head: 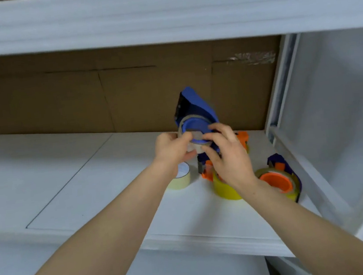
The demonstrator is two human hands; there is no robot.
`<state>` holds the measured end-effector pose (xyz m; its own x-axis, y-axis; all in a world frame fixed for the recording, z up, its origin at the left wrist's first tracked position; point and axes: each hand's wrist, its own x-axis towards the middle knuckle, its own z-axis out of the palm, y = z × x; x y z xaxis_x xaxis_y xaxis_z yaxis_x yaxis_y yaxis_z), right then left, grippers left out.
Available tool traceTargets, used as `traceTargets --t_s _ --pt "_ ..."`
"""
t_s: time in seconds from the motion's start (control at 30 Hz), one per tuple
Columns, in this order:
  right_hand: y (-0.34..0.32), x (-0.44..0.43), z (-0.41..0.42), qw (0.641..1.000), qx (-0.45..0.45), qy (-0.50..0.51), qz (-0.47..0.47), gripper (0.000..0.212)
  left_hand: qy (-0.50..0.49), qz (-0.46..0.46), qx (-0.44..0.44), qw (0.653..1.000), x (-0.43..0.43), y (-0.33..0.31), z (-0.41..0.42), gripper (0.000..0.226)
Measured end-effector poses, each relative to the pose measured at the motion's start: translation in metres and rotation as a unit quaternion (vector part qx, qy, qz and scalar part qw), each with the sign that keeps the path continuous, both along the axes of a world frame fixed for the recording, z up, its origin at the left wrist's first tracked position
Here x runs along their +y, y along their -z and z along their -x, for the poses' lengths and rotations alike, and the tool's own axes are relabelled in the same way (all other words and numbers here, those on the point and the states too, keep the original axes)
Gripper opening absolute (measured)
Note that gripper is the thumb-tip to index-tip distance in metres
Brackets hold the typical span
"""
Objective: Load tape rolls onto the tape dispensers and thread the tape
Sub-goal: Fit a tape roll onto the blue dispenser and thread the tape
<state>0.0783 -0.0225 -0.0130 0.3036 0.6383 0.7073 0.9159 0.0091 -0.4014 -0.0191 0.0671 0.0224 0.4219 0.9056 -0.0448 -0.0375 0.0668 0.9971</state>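
I hold a blue tape dispenser [195, 108] upright above the white shelf [118, 190], its blade end pointing up. A clear tape roll [184, 123] sits on its blue hub. My left hand [171, 150] pinches the roll's left edge and a loose strip of tape. My right hand [228, 154] grips the dispenser's lower right side, its fingers reaching across the hub. Below it lie a yellow tape roll [224, 190] and an orange dispenser part [206, 173], both partly hidden by my right hand.
A pale masking tape roll [181, 177] lies flat under my left wrist. A dark blue dispenser with an orange hub and loaded tape [277, 178] rests at the right by the shelf's upright. Another orange piece [243, 137] sits behind. Cardboard [80, 99] lines the back.
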Motion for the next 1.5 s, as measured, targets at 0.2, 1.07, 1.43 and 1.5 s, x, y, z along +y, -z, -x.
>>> traceTargets --t_s 0.2,1.07,1.43,1.5 --pt "-0.03 -0.002 0.018 0.891 0.447 -0.06 0.053 0.079 0.003 -0.012 0.059 0.998 0.0 0.009 0.028 0.01" --pt "-0.012 -0.014 -0.046 0.792 0.587 -0.041 0.16 0.01 0.045 0.017 0.117 0.992 0.023 -0.001 0.032 0.013" --pt "0.03 -0.017 -0.005 0.918 0.004 0.078 0.39 0.017 0.064 -0.215 0.453 0.863 0.051 0.048 0.056 0.036" --pt "0.035 -0.022 0.0 0.921 -0.025 0.096 0.377 0.025 0.095 -0.242 0.477 0.84 0.051 0.054 0.049 0.051"
